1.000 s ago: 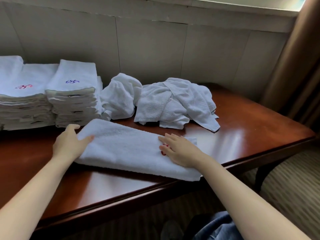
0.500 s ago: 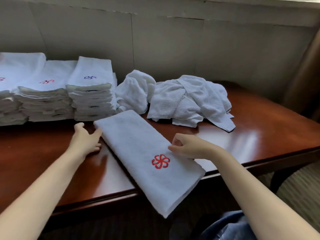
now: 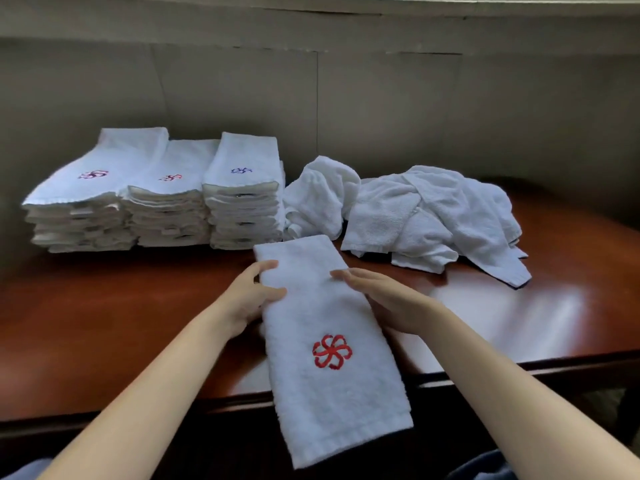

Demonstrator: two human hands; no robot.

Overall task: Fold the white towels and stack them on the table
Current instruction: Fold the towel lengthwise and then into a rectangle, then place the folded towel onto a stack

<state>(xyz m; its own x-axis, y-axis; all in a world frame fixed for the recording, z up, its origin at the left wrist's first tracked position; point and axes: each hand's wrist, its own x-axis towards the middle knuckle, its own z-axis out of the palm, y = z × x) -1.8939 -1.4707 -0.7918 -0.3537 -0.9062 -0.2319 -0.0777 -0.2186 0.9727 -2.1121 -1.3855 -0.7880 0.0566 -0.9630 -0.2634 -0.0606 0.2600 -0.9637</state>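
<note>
The long towel (image 3: 325,320), already folded into a narrow strip with a red emblem facing up, lies on the surface (image 3: 138,323), and its near end hangs over the front edge. The left hand (image 3: 247,299) holds the long towel's left edge, thumb and forefinger curled onto the cloth. The right hand (image 3: 388,303) lies against its right edge with fingers straight and together, gripping nothing.

The step in hand looks like squaring the strip before the crosswise folds. Next, the hanging end probably has to be brought up over the far end, edges matched, so that the emblem ends on top like those on the finished piles.

Three stacks (image 3: 242,202) of folded towels stand just beyond the long towel's far end, to its left. A loose heap (image 3: 433,216) waits beyond it to the right.
</note>
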